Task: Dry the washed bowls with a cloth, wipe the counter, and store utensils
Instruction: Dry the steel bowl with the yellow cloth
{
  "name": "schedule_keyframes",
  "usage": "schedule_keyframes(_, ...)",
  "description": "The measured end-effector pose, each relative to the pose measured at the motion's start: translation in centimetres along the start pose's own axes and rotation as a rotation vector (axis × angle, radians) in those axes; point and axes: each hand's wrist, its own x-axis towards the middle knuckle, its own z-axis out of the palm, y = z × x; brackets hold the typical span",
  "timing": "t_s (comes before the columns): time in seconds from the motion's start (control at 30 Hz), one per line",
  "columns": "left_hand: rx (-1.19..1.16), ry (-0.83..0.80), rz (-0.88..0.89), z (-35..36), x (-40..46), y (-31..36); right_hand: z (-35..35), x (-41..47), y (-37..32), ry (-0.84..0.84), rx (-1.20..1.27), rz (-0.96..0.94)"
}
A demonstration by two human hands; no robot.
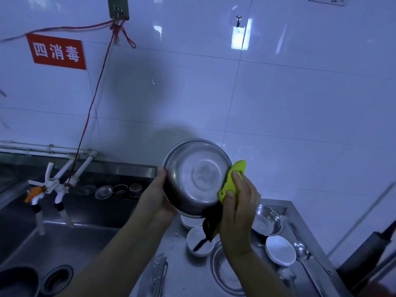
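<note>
Left hand [157,197] fingers hidden behind steel bowl [196,179]; tongs [159,273] cut by bottom edge.

We are seeing steel bowl [196,179] sitting mid-frame, tilted, underside facing camera, raised above counter [184,273]. Yellow-green cloth [230,185] is pressing against bowl's right rim, dark strip hanging below. Lower right of frame: two white bowls [279,250] [198,237], shallow steel bowl [266,220], steel plate [222,273], ladle [301,250] and tongs [159,273] are lying on counter.
</note>
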Motion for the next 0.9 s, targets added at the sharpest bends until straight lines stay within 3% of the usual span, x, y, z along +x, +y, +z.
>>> schedule_keyframes(0.07, -0.034, -0.006, -0.025, -0.1, -0.1, -0.2, -0.3, 0.0, -0.2, -0.021, -0.056, -0.066)
schedule_keyframes(0.17, 0.000, -0.015, 0.023, -0.1, -0.3, -0.8, -0.9, 2.2, -0.8, -0.123, -0.084, -0.022)
schedule_keyframes(0.27, 0.013, -0.038, 0.051, 0.4, -0.6, -1.3, -1.1, 4.7, -1.7, -0.217, -0.255, -0.115)
schedule_keyframes(0.4, 0.019, -0.055, 0.054, 1.1, -0.9, -1.4, -0.2, 4.2, -3.3, -0.285, -0.432, -0.420)
schedule_keyframes(0.6, 0.025, -0.024, -0.023, 0.9, -1.0, 0.2, -1.4, 1.2, -1.7, -0.294, -0.373, -0.763)
schedule_keyframes(0.73, 0.083, 0.010, 0.055, 0.2, -0.5, 0.7, -2.8, 2.4, 0.4, -0.291, -0.276, -0.642)
schedule_keyframes(0.9, 0.189, -0.020, 0.031, 0.2, -0.8, -0.4, -1.6, 5.7, -0.6, -0.281, -0.272, -0.381)
